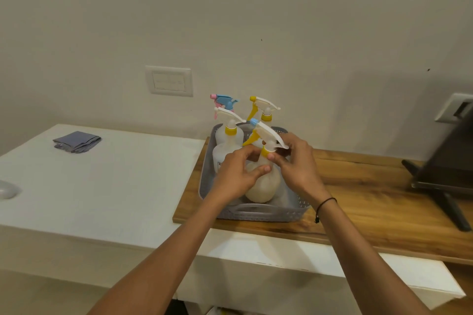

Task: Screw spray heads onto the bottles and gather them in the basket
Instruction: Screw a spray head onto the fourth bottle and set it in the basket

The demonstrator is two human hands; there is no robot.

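A plain cream wall (pixel 256 20) with a white switch plate (pixel 169 81) stood behind a white counter (pixel 102 181), and a wooden board (pixel 371 202) lay over the counter's right part. On the near left end of that board sat a grey perforated basket (pixel 258 212) with a handle slot in its near wall.

Inside the basket, at its near end, a rounded cloudy bottle (pixel 262 184) stood roughly upright, carrying a white spray head (pixel 268 134) with a blue nozzle tip, a yellow trigger and a yellow collar. The left hand (pixel 236 174) was wrapped around the bottle's shoulder, its thumb pressed across the front. The right hand (pixel 297 161) pinched the yellow collar between thumb and fingertips, its other fingers curled behind the head. A dark cord bracelet (pixel 325 206) circled the right wrist.

Behind that bottle, three more capped bottles stood in the basket: a clear one with a white head and yellow collar (pixel 229 123), one topped by a blue and pink head (pixel 225 101), and one with a white head and yellow trigger (pixel 265 107).

Farther out, a folded grey cloth (pixel 76 141) lay on the counter's far left. A pale rounded object (pixel 7 189) showed at the left edge, too cropped to tell what it was. A dark stand (pixel 445 169) rested on the board's right end.
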